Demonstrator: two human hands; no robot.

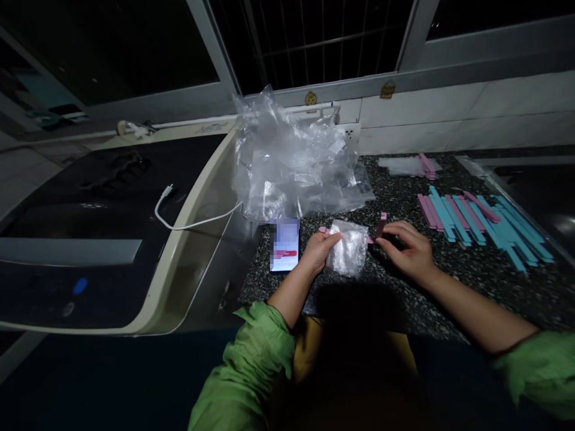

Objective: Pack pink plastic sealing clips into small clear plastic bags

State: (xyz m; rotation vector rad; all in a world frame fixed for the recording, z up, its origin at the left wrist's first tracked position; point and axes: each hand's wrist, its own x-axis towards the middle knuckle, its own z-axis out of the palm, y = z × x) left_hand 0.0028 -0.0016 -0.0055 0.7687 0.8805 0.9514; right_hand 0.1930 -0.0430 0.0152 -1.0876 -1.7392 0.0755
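Note:
My left hand (318, 250) grips a small clear plastic bag (348, 248) by its left side. A pink strip (323, 230) shows at those fingers, and a bit of pink also peeks out at the bag's right edge. Just right of the bag, my right hand (408, 248) pinches a pink strip (383, 222) that stands nearly upright between thumb and fingers. To the right on the speckled counter lie several pink strips (429, 212) and blue strips (516, 248) in an overlapping row.
A big heap of clear plastic bags (296, 161) lies behind my hands. A lit phone (284, 245) is left of my left hand. The washing machine (179, 263) with a white cable (197, 224) stands at left. Farther back are flat bags (399, 166) with pink strips.

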